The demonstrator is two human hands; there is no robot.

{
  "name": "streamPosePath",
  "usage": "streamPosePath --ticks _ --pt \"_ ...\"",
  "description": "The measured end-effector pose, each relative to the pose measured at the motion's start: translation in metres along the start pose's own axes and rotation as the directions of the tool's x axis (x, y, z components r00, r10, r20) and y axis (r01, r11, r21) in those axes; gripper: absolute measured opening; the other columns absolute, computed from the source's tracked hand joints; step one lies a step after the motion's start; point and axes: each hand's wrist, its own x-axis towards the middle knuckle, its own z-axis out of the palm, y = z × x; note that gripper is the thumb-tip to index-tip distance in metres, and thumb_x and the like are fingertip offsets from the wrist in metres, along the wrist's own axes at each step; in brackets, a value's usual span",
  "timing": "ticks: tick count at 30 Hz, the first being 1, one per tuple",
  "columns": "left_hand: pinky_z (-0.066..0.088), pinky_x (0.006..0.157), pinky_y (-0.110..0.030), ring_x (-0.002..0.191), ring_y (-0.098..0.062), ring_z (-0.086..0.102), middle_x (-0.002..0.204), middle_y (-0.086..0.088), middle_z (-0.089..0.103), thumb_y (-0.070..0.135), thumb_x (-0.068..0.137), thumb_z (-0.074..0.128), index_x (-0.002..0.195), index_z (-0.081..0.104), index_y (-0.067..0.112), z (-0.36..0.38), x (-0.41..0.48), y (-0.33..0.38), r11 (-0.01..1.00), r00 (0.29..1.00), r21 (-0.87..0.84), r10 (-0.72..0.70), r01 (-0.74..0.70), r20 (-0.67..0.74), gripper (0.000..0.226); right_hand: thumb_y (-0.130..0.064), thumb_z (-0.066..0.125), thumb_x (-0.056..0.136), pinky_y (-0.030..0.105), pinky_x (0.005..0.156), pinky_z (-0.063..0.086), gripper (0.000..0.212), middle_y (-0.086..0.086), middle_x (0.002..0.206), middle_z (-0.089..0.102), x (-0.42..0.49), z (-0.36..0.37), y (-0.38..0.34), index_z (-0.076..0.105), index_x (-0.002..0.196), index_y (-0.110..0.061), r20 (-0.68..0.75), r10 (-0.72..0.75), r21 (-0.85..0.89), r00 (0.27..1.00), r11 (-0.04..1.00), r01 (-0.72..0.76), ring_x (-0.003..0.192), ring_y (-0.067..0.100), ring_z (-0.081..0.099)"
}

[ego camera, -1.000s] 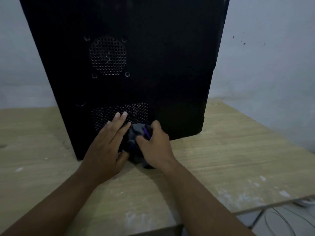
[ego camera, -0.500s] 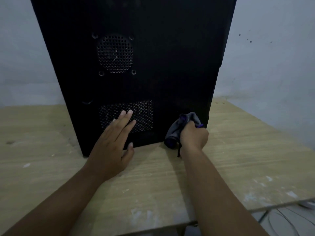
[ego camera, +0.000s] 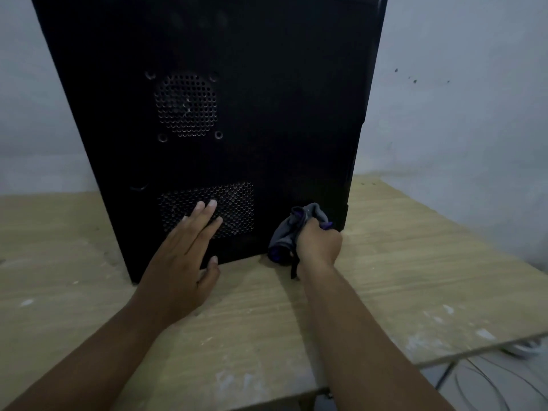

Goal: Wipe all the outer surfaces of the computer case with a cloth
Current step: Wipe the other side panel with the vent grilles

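At the left, our left hand lies flat against the lower part of the computer case. Its fingers are straight and close together, the tips on the vent grille and the thumb low, near where the panel meets the worktop. It holds nothing, and we judge that it is bracing the case. The case stands upright on the worktop, long axis vertical. Its broad dark panel faces us, with a round vent above the grille.

Further right, the cloth is bunched in our right hand, whose fingers are curled tight round it. The wad appears pressed against the panel's low right corner, just above the worktop and just beside the case's right edge.

The coming move turns on this: from the cloth, nearly all of the panel lies up and to the left. The right-hand face begins just past the knuckles, round the edge and hidden from us. Our right hand is much the nearer to that edge, and the left is well apart from it. We judge the next stroke either climbs the right margin or wraps round the corner, with the left hand steadying the case against twisting.

At the far right, cables lie below the worktop's edge.
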Motion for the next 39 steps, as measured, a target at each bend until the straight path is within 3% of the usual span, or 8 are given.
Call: streamPosePath --ticks 5,8,17,21,25,28,33,39 --pt "0.024 0.123 -0.047 0.154 -0.027 0.021 0.164 -0.012 0.026 0.02 0.093 0.045 0.146 0.044 -0.002 0.002 0.001 0.001 1.0 1.0 -0.013 -0.001 0.001 -0.015 0.058 -0.013 0.046 0.099 0.032 0.085 0.049 0.027 0.003 0.113 0.06 0.017 -0.002 -0.001 0.056 0.124 -0.013 -0.071 -0.235 -0.149 0.969 0.963 0.222 0.104 0.024 0.06" --pt "0.022 0.124 -0.045 0.154 -0.026 0.02 0.164 -0.011 0.025 0.021 0.093 0.045 0.147 0.043 -0.002 0.002 0.001 0.001 1.0 1.0 -0.017 -0.006 0.005 -0.014 0.058 -0.01 0.046 0.1 0.009 0.085 0.03 0.038 -0.001 0.119 0.047 0.006 -0.001 0.003 0.047 0.138 -0.011 0.07 -0.509 -0.312 0.858 0.806 0.503 0.107 0.013 0.049" --pt "0.017 0.126 -0.04 0.154 -0.026 0.017 0.164 -0.011 0.024 0.02 0.093 0.046 0.146 0.044 -0.002 0.001 0.001 0.001 1.0 1.0 0.009 -0.007 0.007 0.011 0.058 -0.01 0.059 0.09 0.011 0.065 0.046 0.02 -0.003 0.09 0.063 -0.03 0.004 0.019 0.052 0.102 -0.024 0.582 -0.574 -0.139 0.577 0.628 0.766 0.078 0.002 0.06" --pt "0.02 0.125 -0.043 0.154 -0.026 0.018 0.164 -0.01 0.024 0.021 0.094 0.044 0.146 0.044 -0.002 0.001 0.001 0.0 1.0 1.0 0.003 -0.007 0.007 0.007 0.057 -0.007 0.058 0.09 0.003 0.07 0.04 0.027 -0.009 0.093 0.062 -0.022 0.005 0.007 0.05 0.105 -0.029 0.359 -0.653 -0.086 0.667 0.688 0.721 0.079 -0.003 0.057" --pt "0.022 0.124 -0.045 0.154 -0.027 0.02 0.164 -0.011 0.025 0.021 0.094 0.044 0.146 0.044 -0.003 0.001 0.001 0.001 1.0 1.0 -0.013 -0.001 0.001 -0.004 0.057 -0.014 0.052 0.094 0.027 0.089 0.044 0.037 0.007 0.123 0.061 0.006 0.004 0.002 0.05 0.131 -0.018 0.013 -0.527 -0.131 0.85 0.842 0.524 0.11 0.023 0.058" --pt "0.021 0.125 -0.044 0.154 -0.026 0.02 0.164 -0.011 0.025 0.02 0.094 0.045 0.147 0.043 -0.002 0.001 0.001 0.001 1.0 1.0 -0.011 -0.001 0.001 -0.008 0.057 -0.013 0.049 0.096 0.027 0.077 0.042 0.033 0.013 0.121 0.058 0.019 0.001 0.005 0.046 0.128 -0.013 -0.022 -0.452 -0.185 0.892 0.878 0.441 0.107 0.031 0.059" --pt "0.02 0.125 -0.043 0.154 -0.025 0.019 0.164 -0.012 0.025 0.018 0.092 0.049 0.147 0.043 -0.002 0.0 0.002 0.002 1.0 1.0 -0.008 -0.009 0.009 -0.007 0.058 -0.007 0.057 0.093 -0.004 0.074 0.031 0.042 0.006 0.115 0.049 -0.004 0.01 0.016 0.048 0.133 -0.01 0.268 -0.726 -0.212 0.633 0.596 0.774 0.093 0.005 0.046" --pt "0.017 0.125 -0.04 0.154 -0.025 0.017 0.164 -0.011 0.024 0.015 0.09 0.054 0.148 0.042 -0.001 -0.001 0.001 0.002 1.0 1.0 0.014 -0.009 0.008 0.015 0.062 -0.013 0.065 0.083 0.024 0.066 0.048 0.052 0.007 0.119 0.047 -0.021 0.013 0.028 0.053 0.133 -0.017 0.682 -0.682 -0.225 0.265 0.149 0.963 0.088 0.02 0.055"
